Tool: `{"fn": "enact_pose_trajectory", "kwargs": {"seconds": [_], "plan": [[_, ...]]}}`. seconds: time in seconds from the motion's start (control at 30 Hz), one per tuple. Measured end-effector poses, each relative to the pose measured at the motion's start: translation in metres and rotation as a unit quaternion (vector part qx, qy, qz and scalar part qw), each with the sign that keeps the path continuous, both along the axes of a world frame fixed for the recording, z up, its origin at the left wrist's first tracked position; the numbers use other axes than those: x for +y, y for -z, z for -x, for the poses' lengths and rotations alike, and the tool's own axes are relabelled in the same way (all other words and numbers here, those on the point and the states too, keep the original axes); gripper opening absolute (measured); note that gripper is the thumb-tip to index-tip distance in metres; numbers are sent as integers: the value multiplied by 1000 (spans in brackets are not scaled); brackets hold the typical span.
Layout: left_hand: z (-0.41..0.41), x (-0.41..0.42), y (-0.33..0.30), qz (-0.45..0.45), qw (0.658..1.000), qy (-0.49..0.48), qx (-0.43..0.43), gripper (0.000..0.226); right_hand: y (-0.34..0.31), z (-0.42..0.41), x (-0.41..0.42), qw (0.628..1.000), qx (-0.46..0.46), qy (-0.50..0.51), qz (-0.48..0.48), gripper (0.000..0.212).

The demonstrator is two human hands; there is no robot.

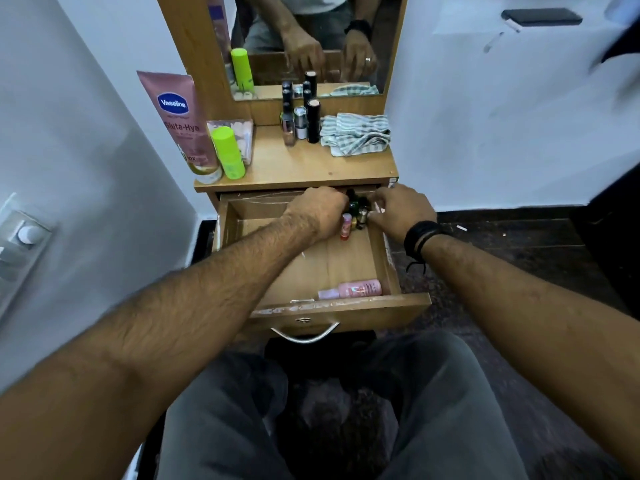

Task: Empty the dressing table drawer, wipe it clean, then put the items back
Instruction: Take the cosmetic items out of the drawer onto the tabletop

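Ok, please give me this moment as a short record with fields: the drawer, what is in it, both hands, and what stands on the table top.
drawer: open, pulled toward the person
in drawer, back right: cluster of small bottles, upright
in drawer, front: pink spray bottle, lying on its side
left hand: at the cluster, grip hidden
right hand: at the cluster, grip hidden
table top, left: pink Vaseline tube, green bottle
table top, back: dark cosmetic bottles
table top, right: striped cloth, crumpled
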State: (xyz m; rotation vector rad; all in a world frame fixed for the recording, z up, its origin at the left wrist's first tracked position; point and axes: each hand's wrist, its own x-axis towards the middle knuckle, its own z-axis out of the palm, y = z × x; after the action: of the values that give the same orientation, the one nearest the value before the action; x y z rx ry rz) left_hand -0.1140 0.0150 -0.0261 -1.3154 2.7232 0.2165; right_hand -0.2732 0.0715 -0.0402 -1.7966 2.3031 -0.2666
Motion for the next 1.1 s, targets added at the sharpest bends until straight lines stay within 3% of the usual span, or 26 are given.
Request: {"fn": "enact_pose_trajectory", "kwargs": {"seconds": [0.17, 0.37, 0.53, 0.73, 0.93, 1.1], "plan": [[2, 9, 9, -26, 999, -22, -16, 31, 20, -1, -1, 997, 52, 2, -50, 44], [0, 9, 18, -43, 999, -18, 8, 21, 30, -7, -5, 996, 71, 6, -51, 37], [0, 9, 21, -17, 1000, -14, 18, 31, 36, -7, -5, 994, 107, -16, 11, 21], [0, 10, 23, -2, 1000, -10, 18, 31, 38, -7, -12, 978, 180, -95, 50, 17], [-5, 10, 22, -7, 1000, -4, 23, 31, 41, -11, -19, 980, 169, -94, 42, 12], [-8, 12, 12, -7, 999, 17, 30, 28, 37, -12, -20, 993, 100, -56, 23, 17]]}}
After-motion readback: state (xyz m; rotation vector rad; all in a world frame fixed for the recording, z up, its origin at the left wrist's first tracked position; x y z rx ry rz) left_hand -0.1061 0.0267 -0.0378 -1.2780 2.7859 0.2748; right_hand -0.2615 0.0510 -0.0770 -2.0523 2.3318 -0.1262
